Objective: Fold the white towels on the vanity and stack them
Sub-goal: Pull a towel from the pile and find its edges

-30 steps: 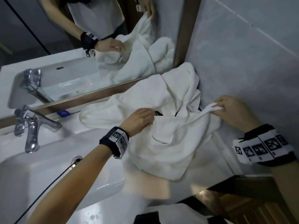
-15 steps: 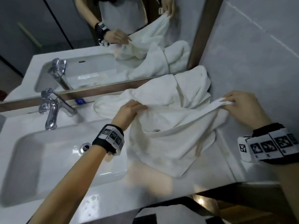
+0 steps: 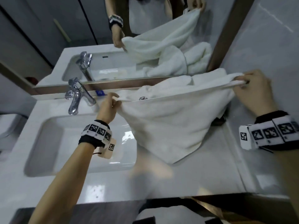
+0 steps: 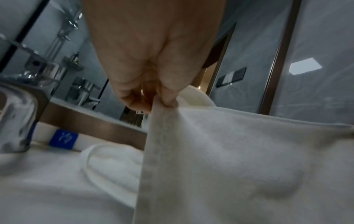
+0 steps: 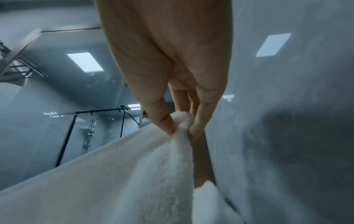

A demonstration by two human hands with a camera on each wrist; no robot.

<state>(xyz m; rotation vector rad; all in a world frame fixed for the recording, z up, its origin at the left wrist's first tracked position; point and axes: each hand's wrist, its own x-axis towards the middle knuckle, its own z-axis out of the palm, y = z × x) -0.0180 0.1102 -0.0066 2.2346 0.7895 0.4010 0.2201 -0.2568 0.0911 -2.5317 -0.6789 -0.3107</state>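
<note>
A white towel (image 3: pixel 168 125) hangs stretched between my two hands above the vanity top (image 3: pixel 202 172). My left hand (image 3: pixel 111 102) pinches its left corner near the faucet; the left wrist view shows the pinched hem (image 4: pixel 162 109) under the fingertips. My right hand (image 3: pixel 249 84) pinches the right corner by the grey wall, and the right wrist view shows the bunched corner (image 5: pixel 182 121) between thumb and fingers. The towel's lower tip droops onto the counter. More white towels (image 3: pixel 186 84) lie crumpled behind it against the mirror.
A white sink basin (image 3: pixel 48 143) fills the left of the vanity, with a chrome faucet (image 3: pixel 76 97) at its back. A mirror (image 3: pixel 145 38) runs along the rear. A grey tiled wall (image 3: pixel 267 46) closes the right side. The counter's front edge is near me.
Both hands have moved apart and upward, pulling the towel's top edge taut. The left hand shifted left toward the faucet; the towel now hangs spread instead of bunched.
</note>
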